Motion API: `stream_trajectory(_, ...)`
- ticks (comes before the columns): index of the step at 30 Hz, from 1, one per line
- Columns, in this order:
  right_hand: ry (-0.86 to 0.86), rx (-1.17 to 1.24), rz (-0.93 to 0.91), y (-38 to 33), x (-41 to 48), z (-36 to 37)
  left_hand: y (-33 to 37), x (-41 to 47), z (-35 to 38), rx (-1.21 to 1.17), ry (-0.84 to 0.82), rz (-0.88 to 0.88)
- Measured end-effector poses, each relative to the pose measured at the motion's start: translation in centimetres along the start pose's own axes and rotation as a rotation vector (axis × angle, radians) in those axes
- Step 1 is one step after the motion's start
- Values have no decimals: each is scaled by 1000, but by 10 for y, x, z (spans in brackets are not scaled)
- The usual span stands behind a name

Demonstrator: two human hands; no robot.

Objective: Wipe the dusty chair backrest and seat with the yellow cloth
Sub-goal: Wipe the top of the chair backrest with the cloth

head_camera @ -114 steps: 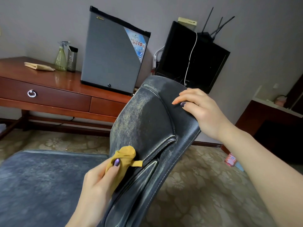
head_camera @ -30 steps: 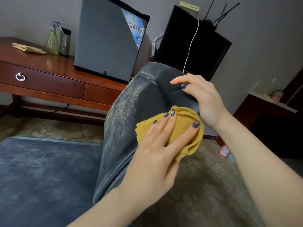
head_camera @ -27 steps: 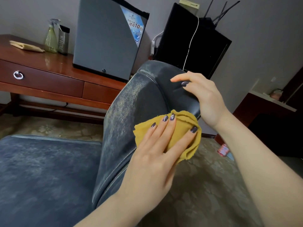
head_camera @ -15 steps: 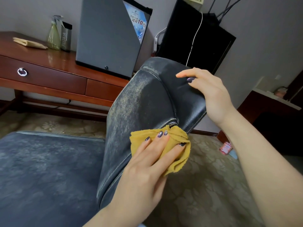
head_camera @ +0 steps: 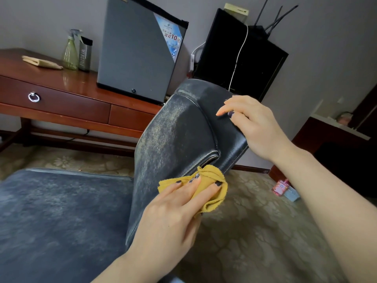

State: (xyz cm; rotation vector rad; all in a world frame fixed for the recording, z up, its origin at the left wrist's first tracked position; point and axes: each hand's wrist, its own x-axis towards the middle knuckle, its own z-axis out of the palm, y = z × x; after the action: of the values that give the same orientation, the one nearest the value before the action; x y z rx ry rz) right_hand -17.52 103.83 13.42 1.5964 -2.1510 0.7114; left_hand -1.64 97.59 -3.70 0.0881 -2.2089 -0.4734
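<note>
The dark leather chair backrest (head_camera: 175, 137) rises in the middle of the view, streaked with pale dust on its front face. Its dusty seat (head_camera: 61, 217) spreads out at lower left. My left hand (head_camera: 173, 211) presses the yellow cloth (head_camera: 212, 186) flat against the backrest's side edge, just below the seam of the upper cushion. Part of the cloth is hidden under my fingers. My right hand (head_camera: 253, 127) grips the top right edge of the backrest, fingers on the front, palm behind it.
A wooden desk (head_camera: 67, 92) with a ring-pull drawer stands behind the chair. On it are a grey mini fridge (head_camera: 138, 50), a spray bottle (head_camera: 70, 52), a grey flask (head_camera: 84, 54) and a folded cloth (head_camera: 41, 62). A black TV (head_camera: 240, 58) leans on the wall. Patterned carpet (head_camera: 255, 231) lies at right.
My left hand has slid the yellow cloth down the backrest's side, from beside my right hand to below the cushion seam. My right hand has kept its grip on the top edge.
</note>
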Motion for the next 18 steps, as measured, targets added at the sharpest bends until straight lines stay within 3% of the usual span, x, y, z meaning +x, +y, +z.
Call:
stream_trajectory(6,-104,-244,-145,-3,-5,-8,1,1,-15,-182,31,-92)
stream_trajectory(10,-130,-274,-216,2,-8,-8,3,-9,-18,-486,155,-320)
stream_trajectory(13,-109,-189,-214,5,-9,-5,9,-7,-21,-726,357,-521)
stream_trajectory(15,-86,-71,-162,3,-7,-2,13,1,-24,-725,423,-515)
stream_trajectory(18,-65,111,-111,1,-6,-1,22,19,-25,-647,395,-361)
